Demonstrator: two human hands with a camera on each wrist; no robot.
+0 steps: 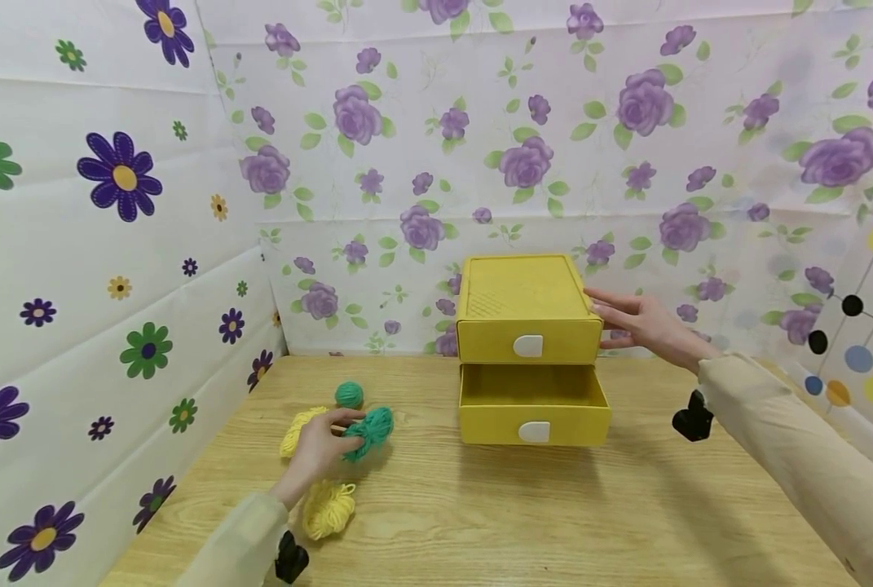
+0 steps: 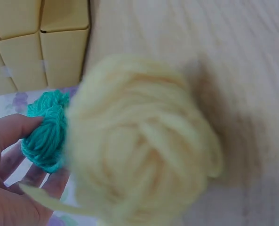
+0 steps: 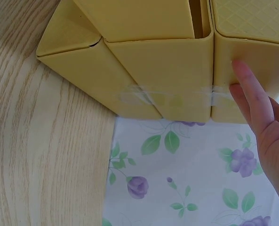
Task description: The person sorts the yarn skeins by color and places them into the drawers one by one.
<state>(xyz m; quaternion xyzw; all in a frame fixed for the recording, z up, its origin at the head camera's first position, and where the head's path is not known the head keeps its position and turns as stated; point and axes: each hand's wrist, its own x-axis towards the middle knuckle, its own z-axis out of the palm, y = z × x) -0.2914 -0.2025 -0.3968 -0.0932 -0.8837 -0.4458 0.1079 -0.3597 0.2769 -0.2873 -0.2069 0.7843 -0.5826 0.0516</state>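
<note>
My left hand [image 1: 317, 448] pinches a green yarn bundle [image 1: 372, 430] between thumb and fingers at the left of the table. The left wrist view shows the same green bundle [image 2: 47, 132] at the thumb tip, with a blurred yellow yarn bundle [image 2: 139, 141] close to the camera. On the right, my right hand [image 1: 652, 326] rests extended fingertips against the right side of a yellow drawer box [image 1: 527, 285]. In the right wrist view, straight fingers [image 3: 254, 99] touch the box's side wall. Its upper drawer [image 1: 480, 342] is closed; the drawer below [image 1: 473, 425] is pulled out, its visible interior bare.
Behind the left hand lie a green yarn ball [image 1: 349, 395] and a yellow yarn bundle [image 1: 298, 425], partly hidden by the hand. Another yellow bundle [image 1: 328, 512] lies nearer, beside the wrist. Flowered sheets [image 1: 407, 163] stand behind and left of the wooden table [image 1: 421, 522].
</note>
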